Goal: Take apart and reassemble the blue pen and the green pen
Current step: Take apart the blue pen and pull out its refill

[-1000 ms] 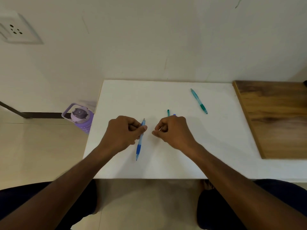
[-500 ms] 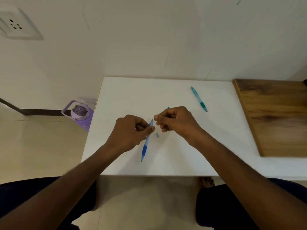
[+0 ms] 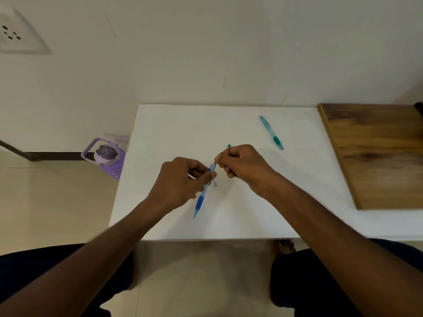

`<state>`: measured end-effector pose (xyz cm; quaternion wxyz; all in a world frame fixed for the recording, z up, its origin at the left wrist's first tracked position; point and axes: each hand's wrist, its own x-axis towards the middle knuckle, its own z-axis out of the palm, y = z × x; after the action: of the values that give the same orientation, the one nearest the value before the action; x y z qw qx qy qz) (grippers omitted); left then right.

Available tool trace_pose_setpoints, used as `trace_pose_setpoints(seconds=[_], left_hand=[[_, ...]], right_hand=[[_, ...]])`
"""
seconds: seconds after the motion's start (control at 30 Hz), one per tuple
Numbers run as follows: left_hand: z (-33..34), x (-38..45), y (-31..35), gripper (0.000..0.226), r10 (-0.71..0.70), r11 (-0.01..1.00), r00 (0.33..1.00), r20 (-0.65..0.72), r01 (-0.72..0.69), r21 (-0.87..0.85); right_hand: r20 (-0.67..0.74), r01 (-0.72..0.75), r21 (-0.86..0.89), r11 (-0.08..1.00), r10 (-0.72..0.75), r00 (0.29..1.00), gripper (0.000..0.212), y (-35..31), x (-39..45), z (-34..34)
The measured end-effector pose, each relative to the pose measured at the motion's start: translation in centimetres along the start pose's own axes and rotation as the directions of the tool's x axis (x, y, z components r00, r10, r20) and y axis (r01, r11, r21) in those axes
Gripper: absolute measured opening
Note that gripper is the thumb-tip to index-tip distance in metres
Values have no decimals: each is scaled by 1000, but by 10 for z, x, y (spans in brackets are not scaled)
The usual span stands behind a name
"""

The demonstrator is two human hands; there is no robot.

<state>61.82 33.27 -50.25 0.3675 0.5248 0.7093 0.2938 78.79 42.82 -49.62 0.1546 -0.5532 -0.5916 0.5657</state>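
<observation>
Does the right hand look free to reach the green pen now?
Probably not yet: the right hand is pinching at the blue pen's top end. Nothing lies between it and the green pen.

Person, seated: bare left forearm (image 3: 109, 250) and right forearm (image 3: 320, 225), no sleeves visible; dark navy trousers (image 3: 320, 282) on both legs; one bare foot (image 3: 283, 246).

No legible text, label, brand, number or sign appears on any surface in view. The blue pen (image 3: 202, 193) and the green pen (image 3: 271, 132) carry no readable marking at this resolution. The wall socket (image 3: 13, 35), far left of the hands, shows only pin holes.
</observation>
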Motion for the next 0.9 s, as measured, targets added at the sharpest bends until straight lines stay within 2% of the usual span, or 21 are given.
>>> trace_pose_setpoints(seconds=[0.1,0.13,0.17,0.23,0.33,0.4,0.5,0.67,0.8,0.9], left_hand=[[0,0,-3,20,-2,999,999,40,0,34],[0,-1,-5,20,-12,1000,999,46,11,13],[-1,0,-7,20,-19,1000,999,35,20,-12],[-7,3,-12,19,-25,999,999,-22,25,-27],[-10,9,-20,22,-93,996,994,-64,92,-12],[-5,13,-24,24,-134,991,989,-61,134,3],[1,17,-28,26,-137,989,987,-87,141,43],[2,20,-32,26,-116,993,980,-159,116,-7],[6,19,-35,26,-96,995,982,-161,100,19],[7,20,-34,29,-69,994,985,-160,82,75]], right_hand=[[-108,27,217,976,-3,994,12,-6,3,-12],[-168,61,182,981,-30,985,12,-7,6,-18],[-215,93,50,994,-80,973,12,-6,8,-25],[-172,96,-259,961,-144,974,14,-1,8,-30],[-11,-9,-480,877,4,1000,17,14,3,-16],[11,7,-572,820,0,1000,20,24,0,-4],[-27,33,-591,806,-60,998,23,30,-2,3],[-47,89,-613,785,-148,988,23,28,0,-8],[-215,102,-586,804,-275,937,17,24,8,-34],[-231,91,-635,767,-301,925,12,27,10,-36]])
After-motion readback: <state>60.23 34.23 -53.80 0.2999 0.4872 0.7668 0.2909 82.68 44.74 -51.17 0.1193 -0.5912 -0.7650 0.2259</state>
